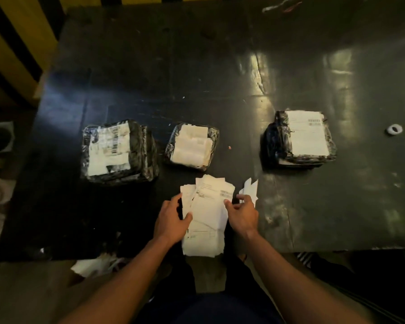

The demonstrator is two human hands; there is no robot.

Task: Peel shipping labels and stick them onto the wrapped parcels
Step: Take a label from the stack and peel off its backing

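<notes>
A loose stack of white shipping labels (207, 213) lies at the near edge of the black table (197, 66). My left hand (171, 218) holds the stack's left side, thumb on top of the sheets. My right hand (242, 215) rests on the stack's right edge with its fingers curled at the top sheet. Three parcels wrapped in black plastic sit beyond: a left parcel (118, 152), a smaller middle parcel (193, 147) and a right parcel (301, 137). Each carries white labels on its top.
White paper scraps (249, 187) lie just right of the stack. Two tape rolls (394, 129) sit at the table's far right edge. More crumpled paper (96, 265) lies on the floor below the near edge. Yellow and black stripes run at upper left.
</notes>
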